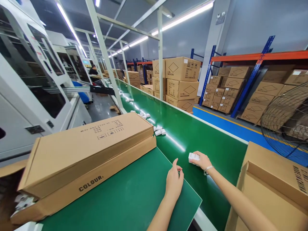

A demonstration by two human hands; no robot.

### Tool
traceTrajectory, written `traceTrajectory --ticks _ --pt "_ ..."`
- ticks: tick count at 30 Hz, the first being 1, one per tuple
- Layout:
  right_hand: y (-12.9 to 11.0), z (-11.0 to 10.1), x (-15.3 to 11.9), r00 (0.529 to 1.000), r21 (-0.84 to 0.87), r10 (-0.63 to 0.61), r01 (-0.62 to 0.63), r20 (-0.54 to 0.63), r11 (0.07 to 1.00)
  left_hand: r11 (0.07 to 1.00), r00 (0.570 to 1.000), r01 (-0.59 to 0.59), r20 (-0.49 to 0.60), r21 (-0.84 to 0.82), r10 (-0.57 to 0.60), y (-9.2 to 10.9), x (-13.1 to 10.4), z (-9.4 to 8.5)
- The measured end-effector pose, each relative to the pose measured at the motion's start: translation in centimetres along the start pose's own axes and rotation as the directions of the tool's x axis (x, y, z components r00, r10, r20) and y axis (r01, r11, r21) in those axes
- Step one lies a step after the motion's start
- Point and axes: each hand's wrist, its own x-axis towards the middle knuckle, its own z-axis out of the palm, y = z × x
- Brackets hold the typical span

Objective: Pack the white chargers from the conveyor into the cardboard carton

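Lower box: "COLOUR:" on its side. Upper box: inverted "PCS", "KGS", "CM", with arrow, glass and umbrella signs. Stacked cartons: "C/NO.", "MADE IN CHINA", diamond outlines. Open box: "MADE IN CHINA", sideways on flap. Held white box: print too small. Rack boxes: diamonds; lettering illegible.

Factory packing floor, green conveyor belt, stacked cartons
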Motion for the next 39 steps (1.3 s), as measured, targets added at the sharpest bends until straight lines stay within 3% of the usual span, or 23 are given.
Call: traceTrajectory --ticks 4,8,12,16,19,23,25,26,29,30,31,34,37,39 --pt "1.1 1.4 -0.9 0.997 0.1 0.057 -0.061 0.042 0.993 0.997 1.0 0.0 -0.03 -0.08 -0.002 -0.2 -0.1 -0.1" --pt "1.4 -0.1 -0.7 0.993 0.068 0.079 -0.085 0.086 0.994 0.995 0.999 -0.011 -0.046 -0.103 0.006 -0.2 -0.2 -0.2" --pt "-0.1 -1.2 -1.4 0.999 0.021 0.037 -0.038 0.03 0.999 0.996 0.999 -0.005 -0.036 -0.092 0.002 -0.1 -0.1 -0.3" --pt "-2.0 -0.3 -2.4 0.999 0.048 0.033 -0.031 -0.034 0.998 0.997 1.0 0.013 -0.019 -0.076 -0.015 0.0 -0.2 -0.5" --pt "-2.2 -0.2 -2.4 0.997 0.144 0.076 -0.07 -0.033 0.987 0.997 1.0 0.006 -0.016 -0.079 -0.007 0.0 -0.2 -0.6" --pt "-2.6 -2.3 -3.4 0.991 0.381 0.134 -0.127 0.007 0.916 0.997 0.999 0.031 -0.014 -0.073 -0.032 0.1 0.0 -0.5" --pt "-3.5 -3.6 -5.5 0.987 0.564 0.144 -0.158 0.069 0.81 0.997 0.999 0.025 -0.023 -0.071 -0.026 -0.1 0.1 -0.5" --pt "-4.0 -4.2 -7.1 0.982 0.696 0.141 -0.191 0.129 0.692 0.997 0.999 0.015 -0.027 -0.071 -0.017 -0.1 0.1 -0.5" --pt "-5.5 -5.5 -12.6 0.95 0.944 0.021 -0.312 0.312 0.109 0.998 1.0 0.015 -0.02 -0.057 -0.016 -0.2 0.1 -0.7" --pt "-5.9 -5.8 -14.4 0.942 0.941 -0.036 -0.334 0.332 -0.053 0.999 1.0 0.026 -0.007 -0.04 -0.026 -0.1 0.0 -0.8" --pt "-6.1 -6.1 -16.0 0.94 0.929 -0.081 -0.341 0.333 -0.145 1.0 1.0 0.026 0.013 -0.012 -0.025 0.0 -0.1 -0.9" --pt "-5.9 -6.7 -19.5 0.939 0.903 -0.149 -0.339 0.309 -0.264 0.982 0.986 -0.129 0.126 0.139 0.112 0.7 -0.7 -0.9" --pt "-5.0 -7.1 -21.3 0.935 0.893 -0.167 -0.348 0.312 -0.286 0.887 0.915 -0.368 0.277 0.28 0.293 1.2 -1.4 -0.6" --pt "-4.4 -7.3 -21.9 0.937 0.889 -0.161 -0.345 0.309 -0.301 0.829 0.883 -0.439 0.34 0.347 0.325 1.3 -1.8 -0.3"
